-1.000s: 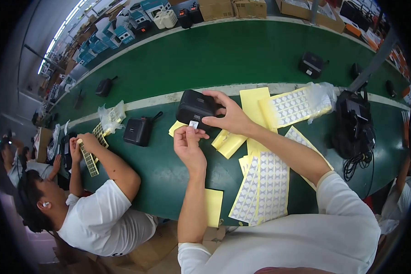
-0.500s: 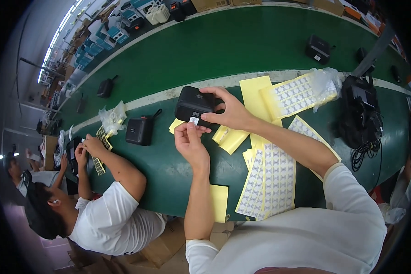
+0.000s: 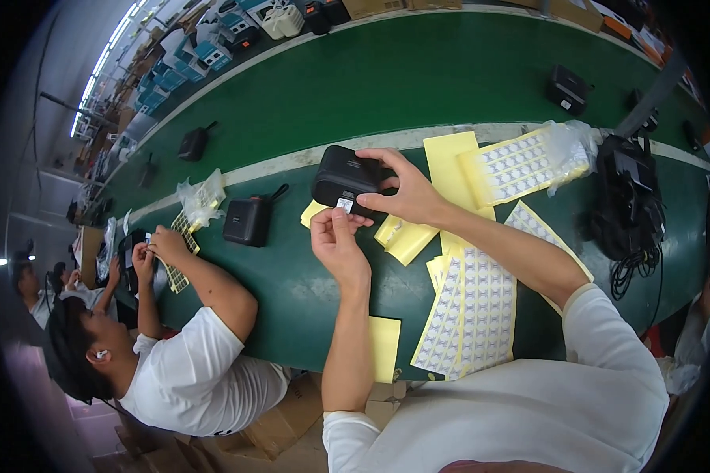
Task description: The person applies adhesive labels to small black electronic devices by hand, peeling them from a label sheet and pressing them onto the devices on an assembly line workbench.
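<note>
My right hand point(image 3: 406, 189) is closed round the right end of a black box-shaped device point(image 3: 341, 172), holding it tilted above the green bench. On its near side, a small white sticker point(image 3: 345, 204) sits at the lower edge. My left hand point(image 3: 341, 248) is below, its fingers curled and its thumb at the sticker; whether the sticker is fully stuck down cannot be seen. Sheets of white stickers on yellow backing point(image 3: 477, 315) lie fanned out by my right forearm. Another black device point(image 3: 247, 221) with a strap stands to the left.
At the right lies a black bag-like bundle with cables point(image 3: 627, 189). Plastic film point(image 3: 569, 150) covers part of another sticker sheet point(image 3: 517, 167). More black devices point(image 3: 568, 89) sit on the green belt point(image 3: 418, 71) beyond. A co-worker point(image 3: 189, 363) works close on my left.
The view has shifted slightly, so the bench things appear a little to the right. Both my hands keep their hold at the device and sticker. The co-worker's hands have moved slightly.
</note>
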Demonstrator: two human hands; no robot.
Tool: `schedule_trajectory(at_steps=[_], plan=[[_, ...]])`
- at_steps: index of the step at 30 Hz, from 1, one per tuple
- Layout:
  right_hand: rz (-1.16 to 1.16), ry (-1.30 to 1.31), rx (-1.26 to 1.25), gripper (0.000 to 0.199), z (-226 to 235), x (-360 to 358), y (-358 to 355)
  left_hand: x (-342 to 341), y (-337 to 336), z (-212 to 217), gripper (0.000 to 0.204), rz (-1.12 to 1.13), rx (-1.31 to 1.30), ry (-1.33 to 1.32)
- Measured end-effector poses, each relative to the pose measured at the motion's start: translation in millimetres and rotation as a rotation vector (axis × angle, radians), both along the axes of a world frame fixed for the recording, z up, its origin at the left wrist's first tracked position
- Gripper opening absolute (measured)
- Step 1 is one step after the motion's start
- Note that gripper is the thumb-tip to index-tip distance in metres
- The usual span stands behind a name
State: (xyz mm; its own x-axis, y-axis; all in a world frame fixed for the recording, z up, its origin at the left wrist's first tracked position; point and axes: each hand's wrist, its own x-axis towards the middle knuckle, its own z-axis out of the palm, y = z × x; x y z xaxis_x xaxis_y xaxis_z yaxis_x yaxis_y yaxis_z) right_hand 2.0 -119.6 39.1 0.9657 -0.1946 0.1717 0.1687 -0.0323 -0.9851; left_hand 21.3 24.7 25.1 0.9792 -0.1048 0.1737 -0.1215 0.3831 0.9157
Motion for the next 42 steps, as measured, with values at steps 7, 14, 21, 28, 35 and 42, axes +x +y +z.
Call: schedule_trajectory(at_steps=[7,14,21,28,35,42], plan=[[-0.005,-0.011,0.007,0.065,1.3,-1.0,2.0,0.0,-1.1,-2.1,0.012,0.027,0.025,0.000],[0.005,-0.013,0.027,0.066,-1.2,-0.2,2.0,-0.1,-1.5,-2.8,0.012,0.031,0.014,0.017],[-0.036,-0.037,-0.049,0.067,-0.9,-0.4,1.1,0.0,-1.5,-2.6,0.013,0.025,-0.010,-0.026],[-0.036,-0.038,-0.029,0.068,-2.6,0.2,1.9,1.5,-0.6,-4.5,0.011,0.024,0.025,-0.031],[-0.042,-0.032,-0.055,0.068,-2.8,-0.2,1.5,1.5,-0.9,-3.8,0.012,0.011,0.013,-0.014],[-0.034,-0.037,-0.037,0.067,-2.5,-0.6,2.5,0.9,0.3,-1.7,0.012,0.009,0.029,-0.005]])
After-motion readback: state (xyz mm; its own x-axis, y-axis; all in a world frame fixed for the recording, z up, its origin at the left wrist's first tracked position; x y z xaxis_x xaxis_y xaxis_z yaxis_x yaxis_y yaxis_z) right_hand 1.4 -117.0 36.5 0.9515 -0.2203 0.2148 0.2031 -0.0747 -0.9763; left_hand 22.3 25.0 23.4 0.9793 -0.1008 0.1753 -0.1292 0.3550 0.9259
